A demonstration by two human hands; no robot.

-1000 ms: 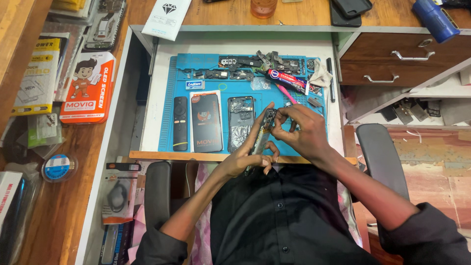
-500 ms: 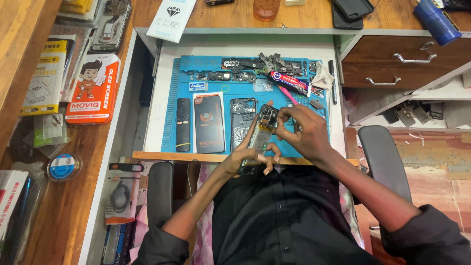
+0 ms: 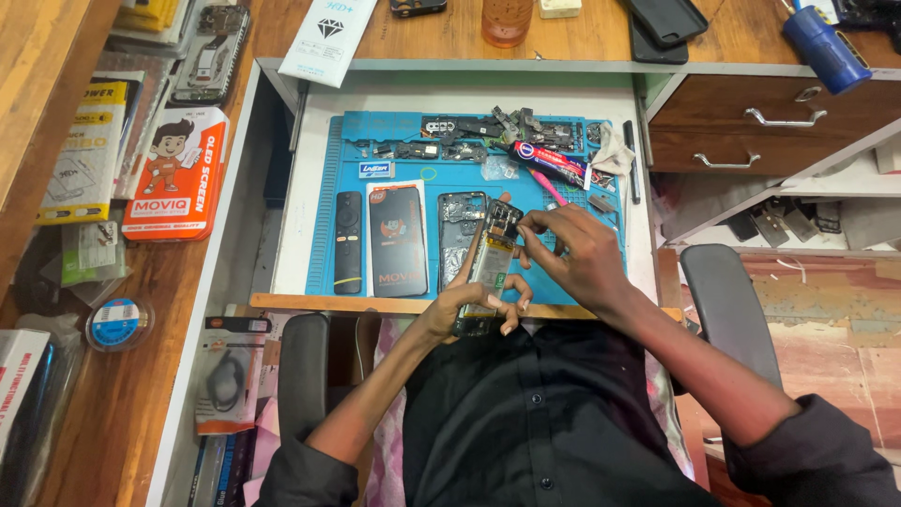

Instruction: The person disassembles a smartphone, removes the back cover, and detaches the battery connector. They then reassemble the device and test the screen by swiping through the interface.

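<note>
In the head view, just above the near edge of the blue mat (image 3: 572, 282), one opened phone (image 3: 490, 268) is held, back off, insides showing. Its long axis runs approx 12-to-6, top tipped slightly toward 1. The left hand (image 3: 460, 305) is clamped round the bottom end at 6; the right hand (image 3: 572, 255) is at 3, fingertips (image 3: 522, 225) pinched together at the top corner, so the right is nearer the work spot. Counted on the mat: 1 black remote (image 3: 348, 241), 1 boxed screen (image 3: 398, 240), 1 phone frame (image 3: 457, 235), 1 glue tube (image 3: 549, 161).

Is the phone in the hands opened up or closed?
Opened. The phone has no back cover: battery and circuit board show. The left hand grips its lower end; the right hand touches its top.
</note>
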